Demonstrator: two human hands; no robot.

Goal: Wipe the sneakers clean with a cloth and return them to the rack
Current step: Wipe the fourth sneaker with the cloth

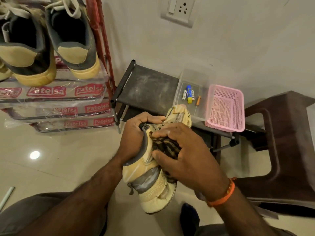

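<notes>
A cream and grey sneaker (153, 186) is held in the air above the floor, toe pointing away. My left hand (136, 133) grips it near the collar and laces. My right hand (185, 150) holds a dark striped cloth (166, 147) bunched against the sneaker's side. A pair of yellow and grey sneakers (51, 48) stands on the red rack (102, 40) at the upper left, heels toward me.
A low black shelf (146, 87) by the wall carries a clear box (194, 92) with batteries and a pink basket (225, 108). A brown plastic stool (281, 142) stands at the right. Plastic-wrapped rack shelves (51, 103) sit lower left. A wall socket (179, 9) is above.
</notes>
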